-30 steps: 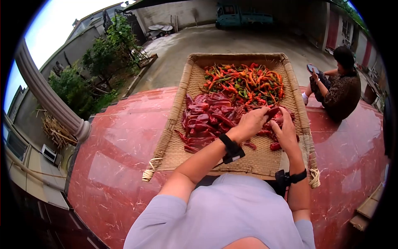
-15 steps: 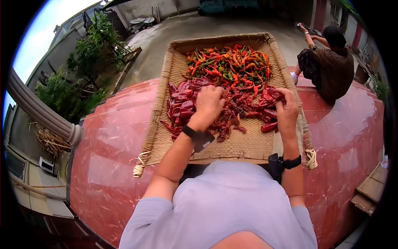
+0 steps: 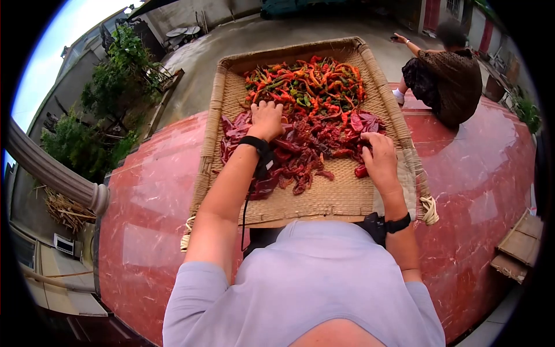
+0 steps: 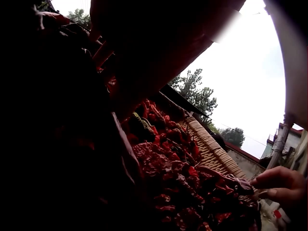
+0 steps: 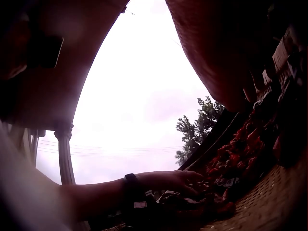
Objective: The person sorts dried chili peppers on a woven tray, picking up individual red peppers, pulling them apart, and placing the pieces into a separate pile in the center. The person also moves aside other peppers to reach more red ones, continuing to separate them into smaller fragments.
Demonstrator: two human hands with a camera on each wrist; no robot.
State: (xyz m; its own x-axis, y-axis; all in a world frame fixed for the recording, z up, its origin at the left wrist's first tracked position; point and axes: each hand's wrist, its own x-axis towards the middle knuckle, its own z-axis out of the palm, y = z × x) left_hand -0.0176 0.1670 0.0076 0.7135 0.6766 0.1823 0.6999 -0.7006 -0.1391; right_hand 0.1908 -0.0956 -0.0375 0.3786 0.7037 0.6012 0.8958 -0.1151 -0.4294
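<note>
My left hand [image 3: 266, 120] lies over the dark red peppers [image 3: 283, 151] in the left part of a woven tray [image 3: 341, 203], palm down, fingers fairly straight. The right wrist view also shows this left hand [image 5: 168, 181] reaching onto the pile. On the tray's right side, my right hand [image 3: 381, 162] pinches the edge of a dark red pepper [image 3: 364, 121]. In the left wrist view, thumb and finger of that right hand [image 4: 284, 186] meet at the pepper's end. Thin orange, red and green peppers [image 3: 312, 81] fill the far part. Shadow hides much of both wrist views.
The tray's raised woven rim [image 3: 215, 110] runs along its left side. A person [image 3: 451, 75] sits beyond the tray at the right, one arm stretched out. Red stone floor [image 3: 150, 220] surrounds the tray, with a pillar [image 3: 58, 168] at the left.
My hands were together on a dark red pepper and have parted. The left has moved left and farther out over the pile; the right stays at the tray's right. The head view has shifted.
</note>
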